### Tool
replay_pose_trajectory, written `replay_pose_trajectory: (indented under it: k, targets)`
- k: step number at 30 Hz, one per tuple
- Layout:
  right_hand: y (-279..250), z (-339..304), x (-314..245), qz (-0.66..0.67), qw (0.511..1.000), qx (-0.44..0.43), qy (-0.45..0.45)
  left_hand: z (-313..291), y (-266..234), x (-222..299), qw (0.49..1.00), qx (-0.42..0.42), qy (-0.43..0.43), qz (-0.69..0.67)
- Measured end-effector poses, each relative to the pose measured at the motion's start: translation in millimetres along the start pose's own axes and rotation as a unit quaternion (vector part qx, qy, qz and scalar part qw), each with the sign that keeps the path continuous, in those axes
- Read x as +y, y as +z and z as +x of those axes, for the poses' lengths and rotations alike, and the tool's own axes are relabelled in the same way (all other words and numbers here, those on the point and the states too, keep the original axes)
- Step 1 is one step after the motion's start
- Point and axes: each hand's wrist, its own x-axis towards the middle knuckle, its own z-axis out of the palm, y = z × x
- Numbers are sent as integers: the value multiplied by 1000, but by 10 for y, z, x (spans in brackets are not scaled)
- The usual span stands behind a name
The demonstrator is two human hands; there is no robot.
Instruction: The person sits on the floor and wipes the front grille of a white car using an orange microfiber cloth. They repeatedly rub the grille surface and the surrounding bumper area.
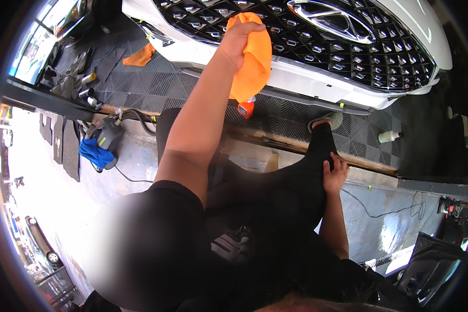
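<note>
My left arm reaches forward to the front of a white car [307,80]. In my left hand [238,40] is a bunched orange cloth [254,65], held at the black grille [348,65] with its small chrome pieces. The cloth hangs down over the white bumper, hiding part of both. Below its lower end shows an orange-red object [246,109], mostly covered, whose kind I cannot make out. My right hand [336,174] rests on my right leg [317,156] near the knee, fingers spread and nothing in them.
Another orange cloth [139,55] lies on the dark tiled floor [171,86] at left. A grey machine with a hose [108,132] carries a blue cloth [95,153]. Dark mats [70,151] lie further left. A pale bottle [389,137] lies at right; a cable [366,212] crosses the floor.
</note>
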Motion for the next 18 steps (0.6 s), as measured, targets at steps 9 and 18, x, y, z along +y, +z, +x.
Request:
replay_pose_trajectory:
  k: [9,18]
  targets:
    - [51,116,-34,-26,999,-15,-18,16,-82,79,998,-12,-4,57]
    - [95,113,-17,-51,999,8,-3,-21,-43,36,997,-29,-75,-1]
